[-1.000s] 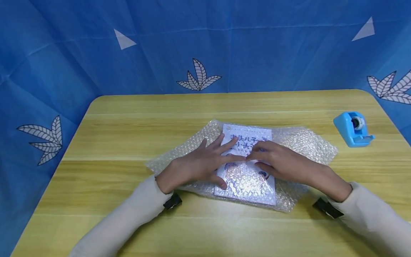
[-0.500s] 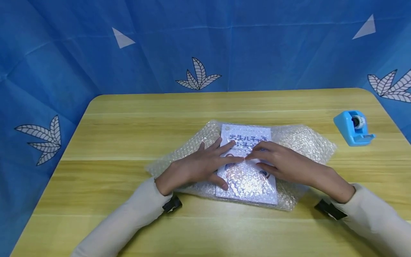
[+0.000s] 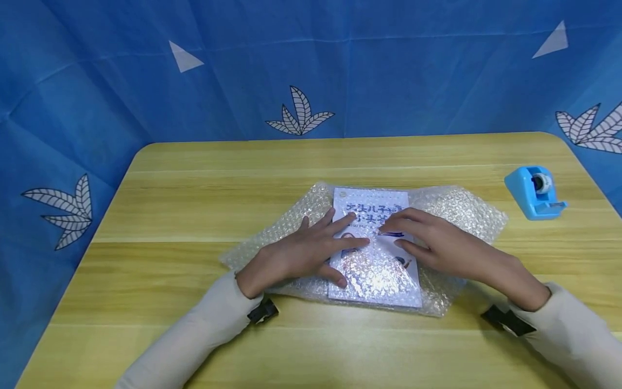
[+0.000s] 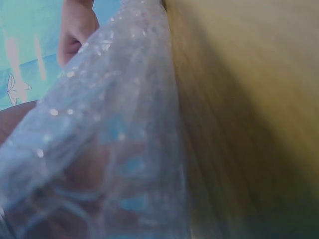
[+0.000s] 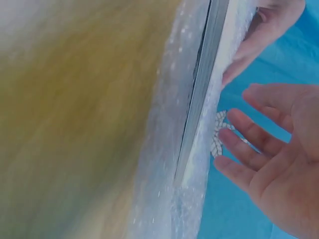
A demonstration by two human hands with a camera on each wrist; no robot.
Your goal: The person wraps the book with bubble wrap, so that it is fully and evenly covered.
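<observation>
A book (image 3: 369,197) with a white cover and dark blue lettering lies on the table under a layer of bubble wrap (image 3: 461,213). My left hand (image 3: 308,248) rests on the wrapped cover's left side, fingers spread. Over its right half is my right hand (image 3: 434,243). In the right wrist view, the right hand (image 5: 279,149) has loosely bent fingers, holds nothing and appears slightly apart from the wrap. That view also catches the book's page edge (image 5: 202,94) through the film. Bubble wrap (image 4: 134,74) fills much of the left wrist view and blurs what lies behind it.
A light blue tape dispenser (image 3: 534,197) with a roll in it stands at the right of the wooden table (image 3: 194,189). Wrap spreads out on both sides of the book. Behind the table hangs a blue cloth (image 3: 389,81) with leaf prints.
My right hand has drawn back to the right, its fingertips parting from the left index fingertip and uncovering more of the cover. The left hand stays in place on the wrap.
</observation>
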